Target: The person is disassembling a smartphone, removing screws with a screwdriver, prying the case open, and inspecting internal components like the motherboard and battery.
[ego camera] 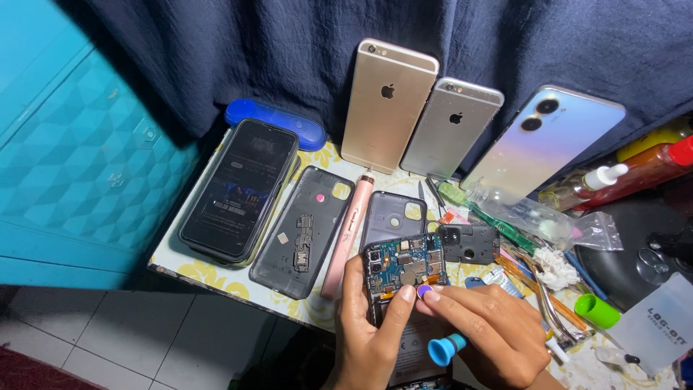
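Observation:
My left hand [372, 332] grips an opened phone [403, 269] from the left side, its blue circuit board facing up and my thumb lying across the lower part. My right hand [487, 332] holds a small blue-handled tool [446, 348], fingertips pressed together over the board's lower right corner next to a small purple round part [425, 292]. A dark back cover [392, 215] lies under the phone's top. A black camera frame piece [471, 243] sits just right of it.
A dark phone [240, 189] with a lit screen lies at left, beside a grey back shell [303, 231] and a pink tool [347, 235]. Three phones [390, 105] lean on blue cloth. Bottles [635, 170], tweezers [552, 307], a green cap [597, 310] crowd the right. The table edge [216, 285] drops to tiled floor.

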